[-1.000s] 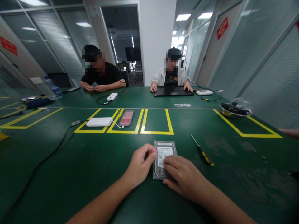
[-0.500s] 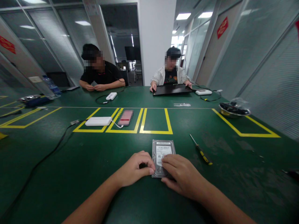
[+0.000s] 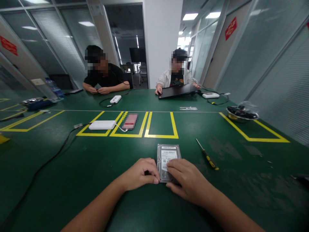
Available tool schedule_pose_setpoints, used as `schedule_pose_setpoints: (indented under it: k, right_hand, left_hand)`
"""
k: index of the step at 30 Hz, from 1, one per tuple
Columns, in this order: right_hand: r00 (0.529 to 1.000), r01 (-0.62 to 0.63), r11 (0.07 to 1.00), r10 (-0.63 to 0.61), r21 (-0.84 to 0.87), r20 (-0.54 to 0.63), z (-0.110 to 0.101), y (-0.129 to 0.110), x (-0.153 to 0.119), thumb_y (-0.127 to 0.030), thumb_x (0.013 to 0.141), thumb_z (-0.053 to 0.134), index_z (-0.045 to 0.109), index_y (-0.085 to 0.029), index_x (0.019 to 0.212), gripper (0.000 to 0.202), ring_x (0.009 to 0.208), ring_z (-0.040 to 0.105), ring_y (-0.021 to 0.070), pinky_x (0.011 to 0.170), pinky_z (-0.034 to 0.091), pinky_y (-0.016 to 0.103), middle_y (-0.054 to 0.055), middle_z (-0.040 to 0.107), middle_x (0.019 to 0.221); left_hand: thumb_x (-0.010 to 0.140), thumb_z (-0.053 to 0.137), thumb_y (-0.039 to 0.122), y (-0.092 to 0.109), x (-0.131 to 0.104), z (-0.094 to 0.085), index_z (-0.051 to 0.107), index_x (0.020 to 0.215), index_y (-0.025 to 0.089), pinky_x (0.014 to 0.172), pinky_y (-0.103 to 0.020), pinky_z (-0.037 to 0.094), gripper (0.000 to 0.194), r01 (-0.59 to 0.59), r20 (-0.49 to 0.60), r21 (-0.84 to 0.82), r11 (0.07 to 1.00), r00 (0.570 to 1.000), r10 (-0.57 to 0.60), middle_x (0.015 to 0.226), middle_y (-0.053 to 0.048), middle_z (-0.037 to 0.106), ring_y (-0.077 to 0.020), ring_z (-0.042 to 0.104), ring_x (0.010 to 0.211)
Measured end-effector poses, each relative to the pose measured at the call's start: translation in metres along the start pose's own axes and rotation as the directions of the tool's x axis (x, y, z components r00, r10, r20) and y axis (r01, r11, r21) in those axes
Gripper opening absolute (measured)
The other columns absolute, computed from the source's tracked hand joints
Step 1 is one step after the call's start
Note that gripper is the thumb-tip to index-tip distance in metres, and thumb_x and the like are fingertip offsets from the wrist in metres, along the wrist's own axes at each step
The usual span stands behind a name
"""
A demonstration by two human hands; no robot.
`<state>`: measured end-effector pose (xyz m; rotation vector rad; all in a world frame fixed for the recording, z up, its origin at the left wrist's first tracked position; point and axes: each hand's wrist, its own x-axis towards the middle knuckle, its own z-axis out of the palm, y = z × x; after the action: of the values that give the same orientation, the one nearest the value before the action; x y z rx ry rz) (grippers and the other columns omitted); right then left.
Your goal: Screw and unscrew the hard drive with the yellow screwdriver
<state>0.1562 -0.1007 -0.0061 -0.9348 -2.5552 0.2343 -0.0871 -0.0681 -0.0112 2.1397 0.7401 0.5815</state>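
Note:
A silver hard drive (image 3: 168, 154) with a white label lies label-up on the green table in front of me. My right hand (image 3: 187, 180) grips it from the right, fingers across the label and thumb at the near edge. At the drive's lower left corner, my left hand (image 3: 142, 175) has its thumb and fingers pinched together. Whatever that pinch may hold is too small or hidden to make out. To the right of my right hand rests a screwdriver (image 3: 207, 158) with a black and yellow handle.
Beyond the drive are yellow tape outlines (image 3: 161, 136), a white power bank (image 3: 102, 125) and a blurred pink phone (image 3: 130, 121). A metal bowl (image 3: 242, 115) of dark items stands right. A black cable (image 3: 51, 158) runs along the left. Across the table, one person handles a black panel (image 3: 177, 91).
My left fingertips have shifted slightly left and down along the drive's corner. My right hand stays on the drive. Across the table, the black panel has tilted up on its right side.

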Motion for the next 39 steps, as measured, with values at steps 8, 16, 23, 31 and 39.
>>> schedule_pose_setpoints:
  k: [8, 16, 23, 31, 39]
  right_hand:
    - [1.000, -0.012, 1.000, 0.012, 0.006, 0.016, 0.001, 0.001, 0.000, -0.026, 0.084, 0.065, 0.064, -0.013, 0.115, 0.033, 0.104, 0.057, 0.0268, 0.092, 0.047, 0.043, 0.012, 0.064, 0.112]
    - [1.000, 0.003, 1.000, -0.003, 0.000, -0.013, 0.001, 0.001, 0.000, -0.025, 0.082, 0.068, 0.065, -0.012, 0.114, 0.034, 0.103, 0.058, 0.0271, 0.092, 0.048, 0.043, 0.013, 0.064, 0.114]
    - [1.000, -0.012, 1.000, 0.012, -0.007, 0.012, 0.002, 0.001, 0.000, -0.028, 0.085, 0.066, 0.064, -0.013, 0.115, 0.033, 0.105, 0.056, 0.0265, 0.094, 0.046, 0.044, 0.012, 0.063, 0.114]
    - [1.000, 0.002, 1.000, -0.002, -0.016, 0.024, -0.002, 0.001, 0.000, -0.033, 0.085, 0.067, 0.065, -0.013, 0.112, 0.033, 0.105, 0.057, 0.0273, 0.092, 0.047, 0.044, 0.013, 0.064, 0.113]
    - [1.000, 0.014, 1.000, -0.014, -0.025, 0.025, -0.003, 0.001, -0.002, -0.037, 0.086, 0.066, 0.065, -0.014, 0.110, 0.034, 0.104, 0.057, 0.0275, 0.091, 0.046, 0.043, 0.013, 0.064, 0.113]
  left_hand:
    - [0.085, 0.072, 0.030, -0.002, 0.000, -0.001, 0.077, 0.086, 0.019, 0.073, -0.024, 0.046, 0.011, 0.008, 0.027, -0.015, 1.000, 1.000, -0.008, 0.085, -0.002, 0.066, -0.0142, 0.063, 0.079]
    - [0.086, 0.071, 0.025, -0.001, -0.002, -0.001, 0.076, 0.087, 0.018, 0.073, -0.021, 0.045, 0.009, -0.012, 0.034, 0.037, 0.999, 0.999, 0.011, 0.086, -0.002, 0.064, -0.0129, 0.062, 0.080]
    - [0.089, 0.068, 0.023, 0.005, -0.005, -0.001, 0.075, 0.090, 0.018, 0.076, -0.022, 0.044, 0.009, -0.060, 0.045, 0.130, 0.990, 0.998, 0.054, 0.088, -0.002, 0.065, -0.0130, 0.062, 0.082]
    - [0.092, 0.064, 0.027, 0.006, -0.006, -0.002, 0.073, 0.089, 0.020, 0.082, -0.027, 0.040, 0.011, -0.100, 0.065, 0.244, 0.965, 0.994, 0.087, 0.090, -0.001, 0.066, -0.0147, 0.061, 0.086]
    - [0.096, 0.058, 0.031, 0.009, -0.009, -0.002, 0.070, 0.090, 0.021, 0.083, -0.029, 0.036, 0.017, -0.151, 0.091, 0.306, 0.940, 0.988, 0.129, 0.089, -0.001, 0.068, -0.0159, 0.061, 0.088]
